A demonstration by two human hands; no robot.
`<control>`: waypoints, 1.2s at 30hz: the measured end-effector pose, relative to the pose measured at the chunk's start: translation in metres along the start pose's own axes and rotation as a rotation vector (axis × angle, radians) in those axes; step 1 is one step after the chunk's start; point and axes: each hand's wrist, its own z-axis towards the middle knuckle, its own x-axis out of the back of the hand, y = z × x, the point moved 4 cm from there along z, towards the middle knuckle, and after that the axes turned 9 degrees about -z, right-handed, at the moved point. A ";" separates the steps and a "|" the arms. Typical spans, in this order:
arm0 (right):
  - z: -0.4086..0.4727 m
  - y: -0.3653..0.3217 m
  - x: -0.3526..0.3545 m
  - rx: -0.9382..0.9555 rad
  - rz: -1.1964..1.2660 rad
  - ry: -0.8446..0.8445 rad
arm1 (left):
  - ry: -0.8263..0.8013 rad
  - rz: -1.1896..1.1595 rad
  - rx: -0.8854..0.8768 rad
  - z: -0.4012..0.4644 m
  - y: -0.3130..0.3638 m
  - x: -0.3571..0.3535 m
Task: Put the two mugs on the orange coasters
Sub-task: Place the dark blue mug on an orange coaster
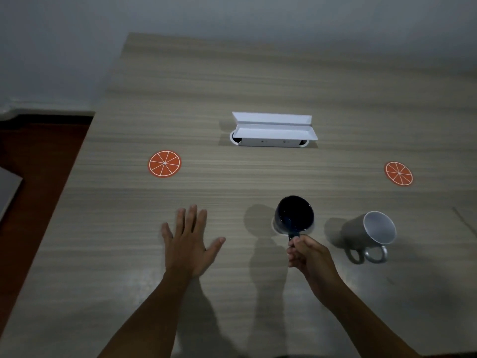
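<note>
A dark blue mug (294, 214) stands near the table's middle front, and my right hand (308, 254) is closed on its handle. A grey mug (369, 233) with a white inside stands to its right, handle toward me, untouched. One orange-slice coaster (164, 164) lies at the left, another orange coaster (398, 173) at the far right; both are bare. My left hand (189, 241) lies flat on the table with fingers spread, left of the blue mug.
A white open cable box (273, 130) sits in the wooden table (258, 81) behind the mugs. The table's left edge drops to a dark reddish floor (38, 164). A grey wall runs behind.
</note>
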 end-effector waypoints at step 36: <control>0.128 -0.127 -0.267 0.177 -0.281 -0.380 | 0.010 -0.089 0.026 0.009 -0.012 0.002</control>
